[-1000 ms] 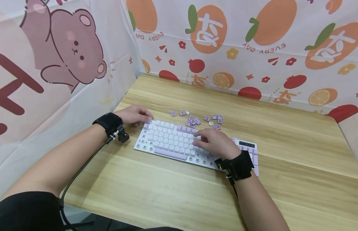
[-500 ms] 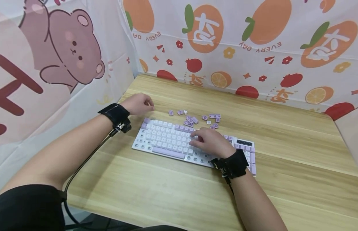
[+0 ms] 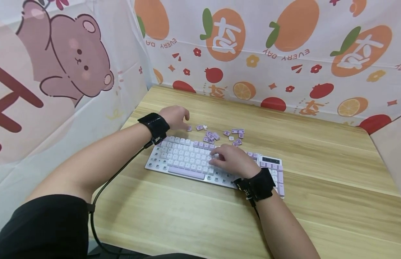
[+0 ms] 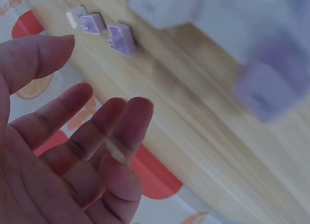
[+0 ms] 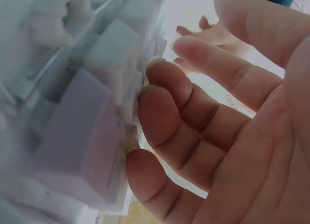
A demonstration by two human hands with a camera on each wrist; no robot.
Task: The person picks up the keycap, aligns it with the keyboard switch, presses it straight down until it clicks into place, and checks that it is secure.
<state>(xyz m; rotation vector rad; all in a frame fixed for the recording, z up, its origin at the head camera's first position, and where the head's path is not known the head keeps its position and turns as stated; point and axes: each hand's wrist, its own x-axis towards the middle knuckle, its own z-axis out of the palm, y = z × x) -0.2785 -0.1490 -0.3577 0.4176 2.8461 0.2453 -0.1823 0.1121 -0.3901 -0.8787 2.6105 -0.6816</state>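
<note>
A white and purple keyboard point(image 3: 184, 156) lies on the table, with bare switches showing at its lower left and lower middle. Beyond its back edge, my left hand point(image 3: 175, 117) hovers by a loose purple keycap point(image 3: 189, 128), fingers loosely bent. The left wrist view shows nothing between the thumb point(image 4: 38, 59) and fingertips; a purple keycap point(image 4: 121, 39) lies past them. My right hand point(image 3: 236, 158) rests on the keyboard's middle right, hiding keys beneath. In the right wrist view its relaxed fingertips point(image 5: 160, 115) lie right beside the purple and white keys point(image 5: 77, 132), holding nothing.
Behind the keyboard lie several loose keycaps: a purple pile point(image 3: 211, 136), a white one point(image 3: 231, 138) and a long purple one point(image 3: 238, 131). A small display point(image 3: 270, 160) sits at the keyboard's right. Printed cloth point(image 3: 187, 46) hangs behind the wooden table point(image 3: 317, 172).
My left hand has left the purple key at the keyboard's back left corner and moved back and right to the loose keycaps. The right hand stays on the keyboard.
</note>
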